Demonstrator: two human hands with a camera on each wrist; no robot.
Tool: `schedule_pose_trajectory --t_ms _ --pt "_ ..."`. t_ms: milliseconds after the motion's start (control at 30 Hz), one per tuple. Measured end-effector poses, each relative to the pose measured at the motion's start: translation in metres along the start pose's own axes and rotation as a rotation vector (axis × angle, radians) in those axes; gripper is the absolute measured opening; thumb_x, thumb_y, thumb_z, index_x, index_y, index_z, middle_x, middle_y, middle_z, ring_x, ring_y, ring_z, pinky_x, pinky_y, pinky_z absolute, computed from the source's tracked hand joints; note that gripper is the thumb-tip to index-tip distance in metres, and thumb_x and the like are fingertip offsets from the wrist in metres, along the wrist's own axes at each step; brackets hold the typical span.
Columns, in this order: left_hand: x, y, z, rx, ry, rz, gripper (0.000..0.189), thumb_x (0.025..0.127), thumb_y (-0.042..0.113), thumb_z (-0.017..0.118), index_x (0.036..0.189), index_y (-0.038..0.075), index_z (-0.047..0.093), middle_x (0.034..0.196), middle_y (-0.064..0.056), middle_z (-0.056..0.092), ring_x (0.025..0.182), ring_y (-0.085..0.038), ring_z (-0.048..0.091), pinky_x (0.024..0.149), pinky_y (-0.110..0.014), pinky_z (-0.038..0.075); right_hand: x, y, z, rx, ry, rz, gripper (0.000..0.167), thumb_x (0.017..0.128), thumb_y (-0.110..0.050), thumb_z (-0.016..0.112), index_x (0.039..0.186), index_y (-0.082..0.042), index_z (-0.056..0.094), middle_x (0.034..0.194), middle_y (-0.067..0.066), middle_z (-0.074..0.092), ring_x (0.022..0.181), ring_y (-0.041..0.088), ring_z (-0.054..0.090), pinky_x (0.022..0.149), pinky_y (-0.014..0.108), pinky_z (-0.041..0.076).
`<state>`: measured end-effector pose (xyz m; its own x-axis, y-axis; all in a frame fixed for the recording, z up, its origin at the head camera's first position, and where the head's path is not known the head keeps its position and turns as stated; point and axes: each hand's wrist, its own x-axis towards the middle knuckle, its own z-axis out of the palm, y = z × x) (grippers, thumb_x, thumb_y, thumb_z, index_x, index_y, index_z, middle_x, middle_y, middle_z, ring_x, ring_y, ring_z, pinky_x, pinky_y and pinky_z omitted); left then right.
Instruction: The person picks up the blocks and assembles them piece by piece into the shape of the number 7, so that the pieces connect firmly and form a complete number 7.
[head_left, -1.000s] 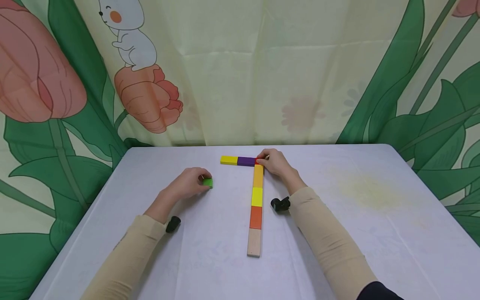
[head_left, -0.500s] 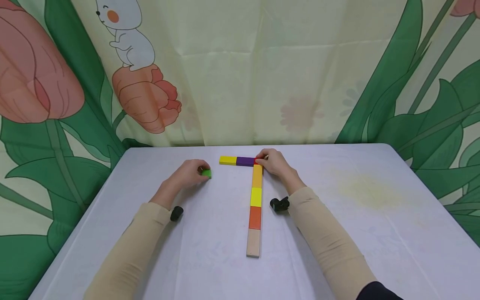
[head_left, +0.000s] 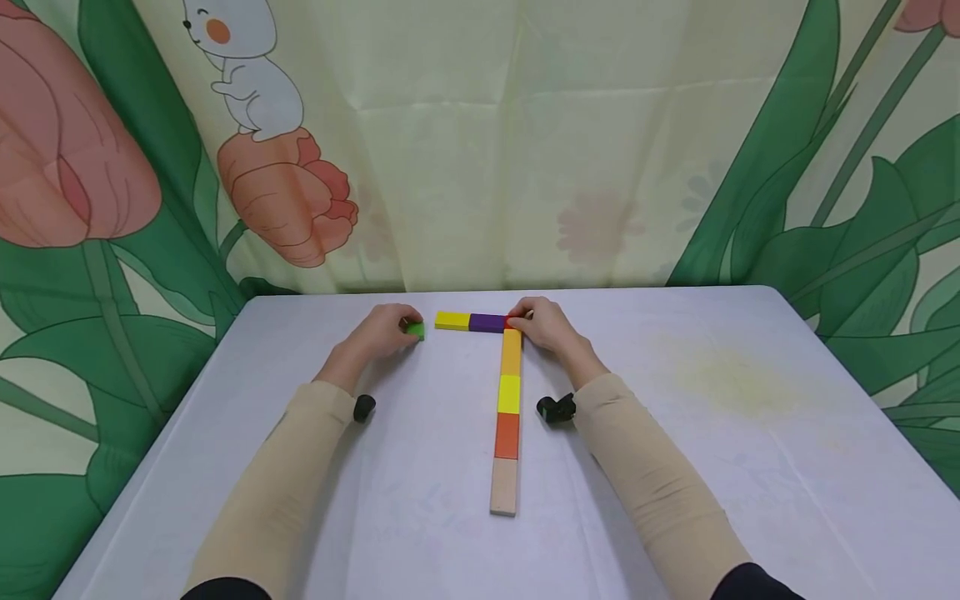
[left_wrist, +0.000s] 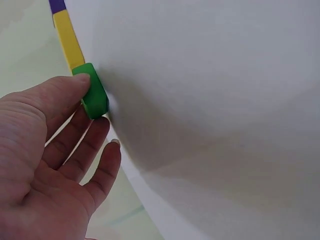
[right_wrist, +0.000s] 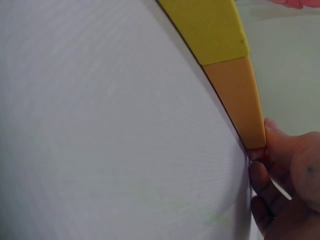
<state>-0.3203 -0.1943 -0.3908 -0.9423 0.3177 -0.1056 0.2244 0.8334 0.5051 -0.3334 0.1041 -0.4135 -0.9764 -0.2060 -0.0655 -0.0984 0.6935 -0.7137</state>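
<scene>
Between thumb and fingers my left hand (head_left: 381, 332) pinches a green block (left_wrist: 94, 92). In the head view this block is just left of a yellow block (head_left: 452, 321), which lies end to end with a purple block (head_left: 487, 322). At the corner my right hand (head_left: 549, 323) grips a small red block (right_wrist: 257, 153), mostly covered by the fingers. From there a column runs toward me: an orange-yellow block (head_left: 511, 352), a yellow block (head_left: 508, 394), an orange block (head_left: 506, 436) and a plain wood block (head_left: 503, 487).
A white cloth covers the table (head_left: 420, 500), with a faint yellowish stain at the right. Behind its far edge hangs a printed curtain (head_left: 450, 183). Small black cameras sit at both wrists.
My left hand has carried the green block toward the far edge, level with the yellow block's row. My right hand stays at the red block.
</scene>
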Motion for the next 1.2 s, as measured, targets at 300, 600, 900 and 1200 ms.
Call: schedule_pose_trajectory --t_ms 300,600,900,1200 --pt "0.015 0.002 -0.001 0.000 0.004 -0.012 0.034 0.094 0.006 0.068 0.128 -0.001 0.065 0.118 -0.015 0.065 0.103 -0.029 0.055 0.094 -0.039 0.049 0.000 -0.002 0.000 0.001 -0.006 -0.004 0.018 0.100 -0.016 0.064 0.115 -0.008 0.072 0.107 0.008 0.065 0.099 0.026 0.055 0.088 0.035 0.049" --pt "0.024 0.002 -0.003 -0.006 -0.017 -0.011 0.035 0.095 0.003 0.067 0.130 0.000 0.065 0.123 -0.015 0.063 0.110 -0.030 0.054 0.099 -0.041 0.046 0.000 -0.003 0.001 0.001 -0.008 -0.003 0.018 0.101 -0.016 0.064 0.115 -0.008 0.072 0.107 0.008 0.065 0.099 0.026 0.055 0.089 0.036 0.049" --pt "0.028 0.003 -0.005 0.000 -0.017 0.015 0.035 0.094 0.002 0.067 0.128 0.001 0.067 0.122 -0.016 0.065 0.110 -0.031 0.056 0.099 -0.042 0.047 0.001 -0.003 0.002 -0.015 0.002 -0.002 0.017 0.101 -0.017 0.064 0.114 -0.009 0.072 0.106 0.008 0.065 0.098 0.026 0.055 0.089 0.036 0.048" --pt "0.032 0.004 -0.001 0.014 -0.001 0.055 0.034 0.093 0.003 0.068 0.127 0.001 0.068 0.122 -0.015 0.067 0.111 -0.031 0.058 0.100 -0.041 0.047 0.000 -0.002 0.000 0.000 -0.009 0.023 0.018 0.101 -0.016 0.063 0.115 -0.009 0.071 0.107 0.008 0.064 0.099 0.026 0.055 0.089 0.036 0.049"
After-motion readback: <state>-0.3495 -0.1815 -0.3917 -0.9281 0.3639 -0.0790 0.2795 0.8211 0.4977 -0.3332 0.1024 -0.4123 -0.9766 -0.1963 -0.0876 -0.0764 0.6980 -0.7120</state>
